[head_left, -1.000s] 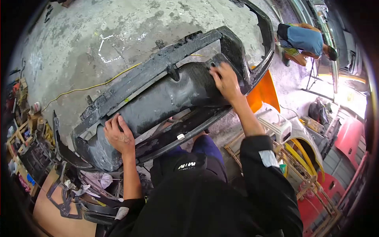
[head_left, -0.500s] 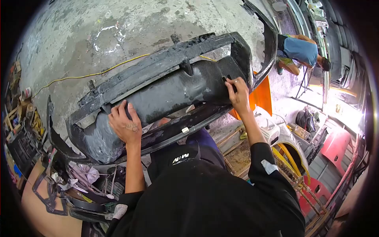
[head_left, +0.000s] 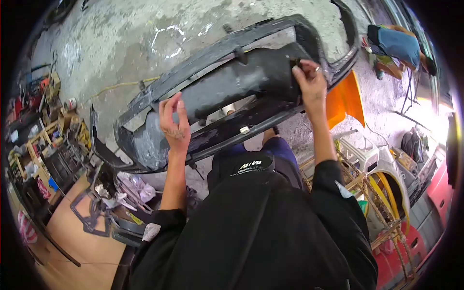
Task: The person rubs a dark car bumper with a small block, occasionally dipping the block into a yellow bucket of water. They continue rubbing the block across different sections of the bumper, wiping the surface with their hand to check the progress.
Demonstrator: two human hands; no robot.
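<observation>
A long black car bumper (head_left: 232, 79) with grey, scuffed patches lies at an angle in front of me. My right hand (head_left: 312, 89) is closed at its right end, thumb and fingers pinching a small black piece (head_left: 294, 63) against the bumper's surface. What kind of piece it is, I cannot tell. Toward the left end, my left hand (head_left: 175, 123) is lifted with fingers loosely bent and apart, holding nothing. It overlaps the bumper's grey-smeared left part in this view. A small white block (head_left: 244, 130) sits on the bumper's near lower edge.
An orange panel (head_left: 345, 101) stands beyond the bumper's right end. A person in a blue top (head_left: 396, 46) bends over at the upper right. A yellow hose (head_left: 118, 87) runs along the concrete floor. Wooden frames and a white chair (head_left: 357, 150) are at right; clutter fills the left.
The view has shifted, so the bumper appears higher and further right. My left hand has risen off the bumper's surface with fingers bending. My right hand still pinches the black piece near the right end.
</observation>
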